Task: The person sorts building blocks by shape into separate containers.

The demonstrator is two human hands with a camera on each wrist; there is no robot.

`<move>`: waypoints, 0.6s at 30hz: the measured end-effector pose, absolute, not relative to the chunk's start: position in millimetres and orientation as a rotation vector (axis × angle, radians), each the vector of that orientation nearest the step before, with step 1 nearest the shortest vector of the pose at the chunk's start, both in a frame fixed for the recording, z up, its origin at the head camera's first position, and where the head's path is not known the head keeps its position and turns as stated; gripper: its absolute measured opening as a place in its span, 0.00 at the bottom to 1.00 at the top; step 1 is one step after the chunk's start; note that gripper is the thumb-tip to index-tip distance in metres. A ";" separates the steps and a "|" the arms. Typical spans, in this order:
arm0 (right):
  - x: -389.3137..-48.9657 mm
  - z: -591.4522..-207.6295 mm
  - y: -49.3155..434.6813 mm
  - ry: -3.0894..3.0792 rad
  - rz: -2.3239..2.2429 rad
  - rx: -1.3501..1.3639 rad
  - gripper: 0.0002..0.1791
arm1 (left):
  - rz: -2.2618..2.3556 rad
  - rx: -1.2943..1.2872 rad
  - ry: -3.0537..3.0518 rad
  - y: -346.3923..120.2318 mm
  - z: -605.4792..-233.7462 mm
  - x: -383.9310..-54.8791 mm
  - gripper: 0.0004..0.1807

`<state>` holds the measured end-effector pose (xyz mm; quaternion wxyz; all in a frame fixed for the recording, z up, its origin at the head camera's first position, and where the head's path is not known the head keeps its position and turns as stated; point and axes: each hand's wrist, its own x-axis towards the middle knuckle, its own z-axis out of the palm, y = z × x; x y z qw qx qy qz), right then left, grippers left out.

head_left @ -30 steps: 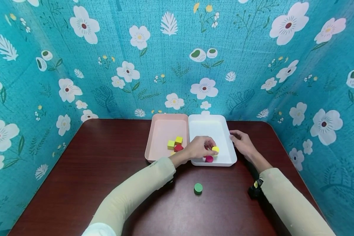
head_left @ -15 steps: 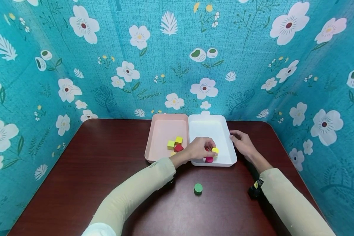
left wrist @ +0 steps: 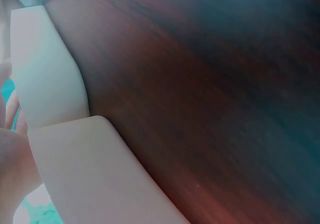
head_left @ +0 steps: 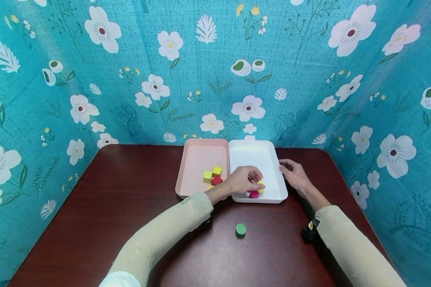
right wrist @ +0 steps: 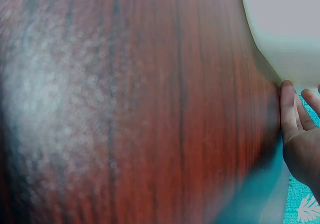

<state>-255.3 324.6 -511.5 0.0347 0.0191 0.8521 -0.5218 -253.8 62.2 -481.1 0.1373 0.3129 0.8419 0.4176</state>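
Note:
In the head view my left hand point(head_left: 242, 179) is inside the white tray point(head_left: 251, 151). Its thumb lies across a round yellow block point(head_left: 261, 190) low in the tray, and a gap shows between thumb and fingers. A crimson round block point(head_left: 254, 194) is just below the thumb; a red piece is mostly hidden behind the fingers. My right hand point(head_left: 293, 173) touches the tray's right wall with loosely bent fingers. The right wrist view shows that hand point(right wrist: 302, 139) against the tray's corner point(right wrist: 285, 38). The left wrist view catches only part of the left hand point(left wrist: 17, 159).
Left of the white tray, a pink tray point(head_left: 204, 149) holds yellow cubes point(head_left: 207, 176), a red block point(head_left: 216, 180) and a partly hidden yellow piece. A green cylinder point(head_left: 240, 230) stands on the brown table point(head_left: 140, 175) in front. A floral curtain point(head_left: 215, 79) hangs behind.
The yellow block, earlier held between my left thumb and fingers, is now lower, partly behind the thumb, and the fingers have parted from it. My right hand has stayed at the tray's wall.

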 end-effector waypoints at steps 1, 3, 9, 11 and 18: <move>-255.3 -512.0 324.6 2.624 -1.601 0.058 0.26 | 1.218 0.906 2.432 62.0 -481.1 -253.8 0.17; -255.3 -512.7 324.4 2.628 -1.602 0.061 0.25 | 1.230 0.914 2.421 61.2 -481.0 -254.0 0.17; -253.7 -512.7 323.0 2.628 -1.594 0.072 0.26 | 1.197 0.939 2.415 57.4 -476.9 -253.7 0.19; -253.3 -512.2 322.7 2.627 -1.590 0.078 0.26 | 1.176 0.959 2.426 55.6 -475.0 -253.3 0.20; -254.3 -511.4 323.8 2.626 -1.579 0.081 0.27 | 1.170 0.974 2.452 47.4 -464.3 -249.1 0.20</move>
